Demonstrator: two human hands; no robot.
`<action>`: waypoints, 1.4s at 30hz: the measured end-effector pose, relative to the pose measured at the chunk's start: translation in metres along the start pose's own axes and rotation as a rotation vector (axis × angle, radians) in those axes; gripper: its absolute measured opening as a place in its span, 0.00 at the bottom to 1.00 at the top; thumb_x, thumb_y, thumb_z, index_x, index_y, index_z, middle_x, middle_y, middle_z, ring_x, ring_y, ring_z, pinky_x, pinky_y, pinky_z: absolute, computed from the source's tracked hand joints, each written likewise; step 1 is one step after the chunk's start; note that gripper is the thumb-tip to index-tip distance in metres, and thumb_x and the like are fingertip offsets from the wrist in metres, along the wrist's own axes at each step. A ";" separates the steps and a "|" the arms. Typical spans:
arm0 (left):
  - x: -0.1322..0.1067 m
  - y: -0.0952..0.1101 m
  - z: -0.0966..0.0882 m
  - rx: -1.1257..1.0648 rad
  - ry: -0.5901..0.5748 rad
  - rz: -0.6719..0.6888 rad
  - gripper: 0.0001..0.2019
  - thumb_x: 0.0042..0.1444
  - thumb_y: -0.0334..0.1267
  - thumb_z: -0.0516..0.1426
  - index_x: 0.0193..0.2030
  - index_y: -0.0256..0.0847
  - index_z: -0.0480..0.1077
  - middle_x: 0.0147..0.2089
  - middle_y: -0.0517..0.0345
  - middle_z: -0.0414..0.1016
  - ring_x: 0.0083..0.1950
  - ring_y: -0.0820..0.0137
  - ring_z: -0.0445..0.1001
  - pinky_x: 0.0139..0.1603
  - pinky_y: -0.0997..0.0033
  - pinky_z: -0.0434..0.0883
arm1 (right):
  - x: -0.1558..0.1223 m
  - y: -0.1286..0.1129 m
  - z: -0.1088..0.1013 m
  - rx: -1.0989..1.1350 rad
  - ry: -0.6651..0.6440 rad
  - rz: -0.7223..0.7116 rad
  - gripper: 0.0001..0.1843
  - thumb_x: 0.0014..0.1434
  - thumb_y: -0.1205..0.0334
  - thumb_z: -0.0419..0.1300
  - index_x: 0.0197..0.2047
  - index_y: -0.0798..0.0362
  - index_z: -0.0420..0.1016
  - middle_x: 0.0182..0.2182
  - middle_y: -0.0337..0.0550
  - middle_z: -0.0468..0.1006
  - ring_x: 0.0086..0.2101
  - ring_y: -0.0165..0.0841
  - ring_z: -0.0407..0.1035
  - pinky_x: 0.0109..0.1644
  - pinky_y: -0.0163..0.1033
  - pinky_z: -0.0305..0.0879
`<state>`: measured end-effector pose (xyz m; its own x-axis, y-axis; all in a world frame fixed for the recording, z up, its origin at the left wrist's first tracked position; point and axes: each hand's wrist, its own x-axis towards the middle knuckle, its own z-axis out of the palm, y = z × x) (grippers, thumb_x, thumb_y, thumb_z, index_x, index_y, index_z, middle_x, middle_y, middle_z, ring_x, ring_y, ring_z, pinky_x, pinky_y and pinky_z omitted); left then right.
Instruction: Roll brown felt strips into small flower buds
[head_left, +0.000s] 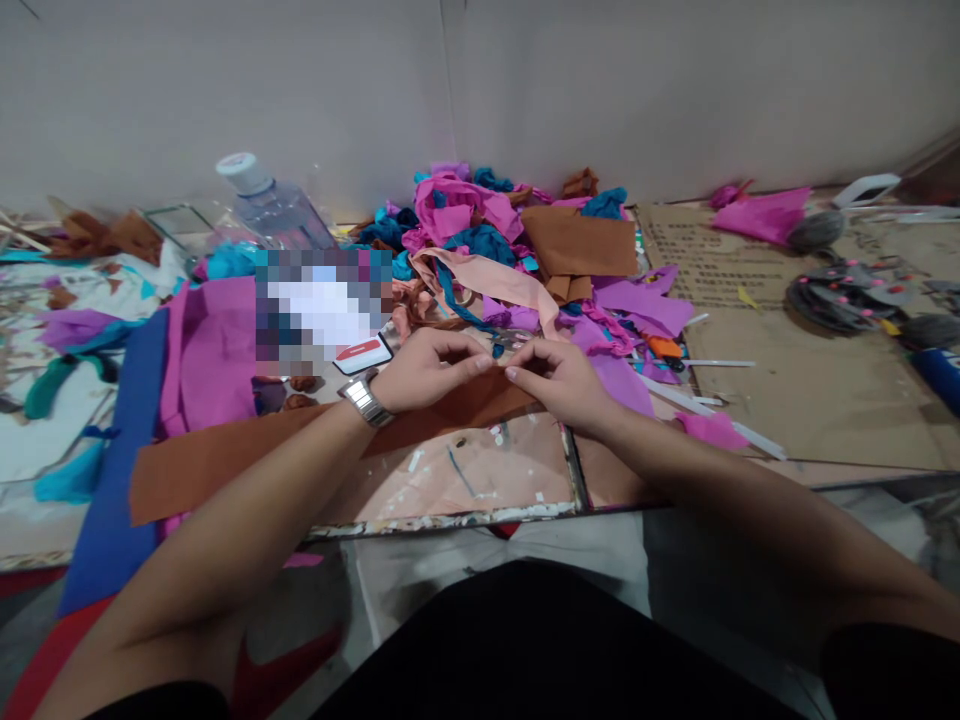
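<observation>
A long strip of brown crepe paper (202, 465) stretches across the front of the table, passing behind my left forearm. My left hand (427, 370), with a metal watch (365, 398) on its wrist, pinches the strip's upper edge between thumb and forefinger. Close beside it on the right, my right hand (559, 385) pinches the same edge, its thumb tip a short gap from the left thumb. Below both hands the brown paper hangs over the tabletop (465, 475). A peach strip (495, 285) lies just beyond the fingers.
Scraps of pink, purple, teal and brown paper (581, 240) heap up behind my hands. A clear bottle (281, 210) leans at the back left, near a blue sheet (124, 440). Cardboard (757, 370) on the right bears a round pincushion-like object (847, 295) and white strips.
</observation>
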<state>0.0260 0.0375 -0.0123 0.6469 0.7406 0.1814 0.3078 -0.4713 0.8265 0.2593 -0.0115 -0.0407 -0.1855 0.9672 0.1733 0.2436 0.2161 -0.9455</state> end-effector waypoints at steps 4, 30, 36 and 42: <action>-0.001 -0.001 0.002 0.045 -0.005 0.007 0.20 0.66 0.53 0.61 0.39 0.36 0.83 0.35 0.53 0.83 0.34 0.70 0.75 0.36 0.73 0.69 | -0.001 0.000 0.000 -0.001 -0.005 0.006 0.09 0.60 0.56 0.67 0.35 0.53 0.80 0.30 0.39 0.78 0.30 0.30 0.68 0.35 0.37 0.63; 0.000 0.002 0.002 0.039 0.001 0.000 0.18 0.63 0.51 0.64 0.35 0.37 0.84 0.33 0.55 0.84 0.31 0.72 0.75 0.34 0.73 0.68 | -0.002 -0.005 0.001 -0.059 -0.027 -0.013 0.10 0.62 0.54 0.67 0.37 0.53 0.82 0.33 0.43 0.82 0.32 0.33 0.71 0.36 0.40 0.64; 0.000 0.002 0.001 0.089 -0.006 -0.010 0.22 0.65 0.54 0.61 0.35 0.36 0.84 0.30 0.55 0.81 0.30 0.72 0.72 0.32 0.73 0.66 | -0.003 -0.005 0.001 -0.070 -0.021 -0.030 0.09 0.62 0.56 0.66 0.36 0.53 0.82 0.31 0.42 0.81 0.31 0.32 0.70 0.34 0.38 0.64; -0.001 0.002 0.004 0.086 -0.111 -0.032 0.21 0.66 0.54 0.61 0.38 0.36 0.83 0.30 0.57 0.80 0.31 0.72 0.70 0.33 0.72 0.65 | -0.004 -0.001 0.001 -0.178 -0.002 -0.212 0.06 0.63 0.60 0.66 0.37 0.53 0.82 0.32 0.42 0.81 0.31 0.31 0.71 0.35 0.38 0.64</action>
<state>0.0289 0.0340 -0.0132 0.7073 0.7009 0.0914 0.3854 -0.4908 0.7814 0.2584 -0.0158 -0.0405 -0.2516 0.8979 0.3612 0.3625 0.4335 -0.8250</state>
